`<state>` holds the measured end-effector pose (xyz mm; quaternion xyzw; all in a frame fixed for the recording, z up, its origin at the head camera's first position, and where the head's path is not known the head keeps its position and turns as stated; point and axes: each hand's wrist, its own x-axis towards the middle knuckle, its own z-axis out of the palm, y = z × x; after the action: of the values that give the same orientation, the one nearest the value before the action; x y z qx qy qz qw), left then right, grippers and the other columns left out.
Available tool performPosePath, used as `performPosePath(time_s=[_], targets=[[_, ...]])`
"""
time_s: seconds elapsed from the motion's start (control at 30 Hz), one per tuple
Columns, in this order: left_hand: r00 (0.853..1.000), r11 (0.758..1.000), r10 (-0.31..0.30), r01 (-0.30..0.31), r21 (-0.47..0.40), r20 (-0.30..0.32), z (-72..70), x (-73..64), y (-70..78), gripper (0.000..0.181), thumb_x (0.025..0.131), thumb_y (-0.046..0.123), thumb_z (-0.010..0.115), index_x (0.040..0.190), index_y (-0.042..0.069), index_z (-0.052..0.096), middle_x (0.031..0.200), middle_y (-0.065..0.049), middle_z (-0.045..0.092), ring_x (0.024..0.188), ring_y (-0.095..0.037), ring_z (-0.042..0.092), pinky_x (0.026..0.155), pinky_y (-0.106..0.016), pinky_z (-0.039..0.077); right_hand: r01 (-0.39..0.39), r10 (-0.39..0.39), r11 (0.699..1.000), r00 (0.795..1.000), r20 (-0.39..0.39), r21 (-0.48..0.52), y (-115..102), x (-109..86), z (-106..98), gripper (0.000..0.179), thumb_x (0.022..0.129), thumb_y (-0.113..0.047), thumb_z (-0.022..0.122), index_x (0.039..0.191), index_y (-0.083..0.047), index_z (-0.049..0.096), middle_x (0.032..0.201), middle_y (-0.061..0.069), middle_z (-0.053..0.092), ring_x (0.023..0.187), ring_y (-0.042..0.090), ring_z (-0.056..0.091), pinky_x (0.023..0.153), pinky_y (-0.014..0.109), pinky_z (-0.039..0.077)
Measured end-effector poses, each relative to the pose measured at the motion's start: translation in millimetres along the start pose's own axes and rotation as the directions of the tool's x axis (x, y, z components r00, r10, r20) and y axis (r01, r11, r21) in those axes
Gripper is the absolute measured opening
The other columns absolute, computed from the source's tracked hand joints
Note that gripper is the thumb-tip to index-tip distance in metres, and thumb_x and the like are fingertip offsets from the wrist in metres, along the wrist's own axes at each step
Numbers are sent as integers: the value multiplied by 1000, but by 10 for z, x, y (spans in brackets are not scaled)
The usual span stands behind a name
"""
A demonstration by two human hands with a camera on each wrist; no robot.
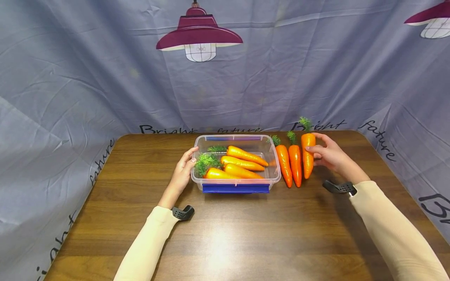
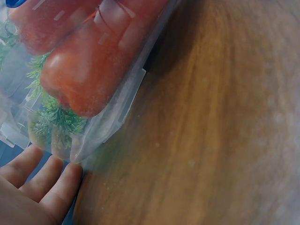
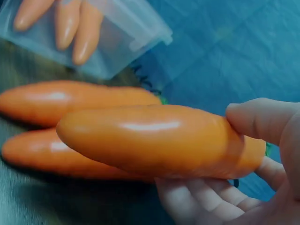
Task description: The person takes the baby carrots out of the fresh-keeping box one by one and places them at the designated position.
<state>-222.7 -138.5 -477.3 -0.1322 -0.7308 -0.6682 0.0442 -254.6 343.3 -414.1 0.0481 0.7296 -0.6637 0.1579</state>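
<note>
My right hand (image 1: 330,156) grips an orange carrot (image 1: 308,154) with a green top, thumb on one side and fingers underneath. The right wrist view shows this carrot (image 3: 154,138) raised above two others. Those two, a left carrot (image 1: 284,164) and a right carrot (image 1: 295,164), lie side by side on the table, right of a clear plastic box (image 1: 235,187). Several carrots (image 1: 242,164) lie inside the box, leafy tops to the left. At its left end my left hand (image 1: 182,169) touches the wall; in the left wrist view, fairly straight fingers (image 2: 61,187) meet the plastic.
The box has a blue clip (image 1: 235,188) along its front and no lid on top. Under everything is a brown wooden table (image 1: 225,234). A grey-blue curtain (image 1: 281,78) with printed lamps and lettering hangs behind and at both sides.
</note>
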Motion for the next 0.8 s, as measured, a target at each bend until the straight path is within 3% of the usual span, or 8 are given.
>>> performPosePath(time_s=[0.3, 0.43, 0.57, 0.8], targets=[[1000, 1000, -2, 2, -12, 9, -1, 2, -3, 46, 104, 5, 38, 149, -4, 41, 161, -25, 34, 150, -39, 29, 122, -57, 26, -62, 52, 961, 998, -45, -268, 195, 47, -129, 84, 101, -18, 60, 159, -4, 1, 96, -9, 58, 78, 4, 65, 70, 34, 61], [1000, 1000, 8, -8, -15, 11, -4, 8, -15, 46, 104, 5, 38, 149, -4, 40, 161, -25, 34, 151, -40, 26, 123, -59, 23, -66, 54, 943, 997, -47, -325, 244, 67, -140, 85, 100, -15, 59, 160, -1, 0, 116, 10, 55, 80, 6, 64, 73, 38, 61], [1000, 1000, 10, -10, -16, 11, -6, 11, -26, 47, 103, 5, 38, 149, -5, 40, 161, -25, 34, 150, -41, 28, 122, -59, 24, -64, 49, 923, 998, -49, -379, 254, 63, -118, 84, 100, -16, 59, 160, 1, 3, 136, 31, 42, 83, 9, 62, 75, 41, 61], [1000, 1000, 10, -10, -12, 4, -12, 13, -32, 47, 103, 5, 38, 149, -5, 41, 161, -25, 34, 151, -41, 27, 122, -59, 24, -71, 52, 914, 997, -58, -399, 244, 74, -78, 84, 100, -18, 60, 160, 1, 5, 143, 36, 36, 83, 10, 63, 76, 42, 61]])
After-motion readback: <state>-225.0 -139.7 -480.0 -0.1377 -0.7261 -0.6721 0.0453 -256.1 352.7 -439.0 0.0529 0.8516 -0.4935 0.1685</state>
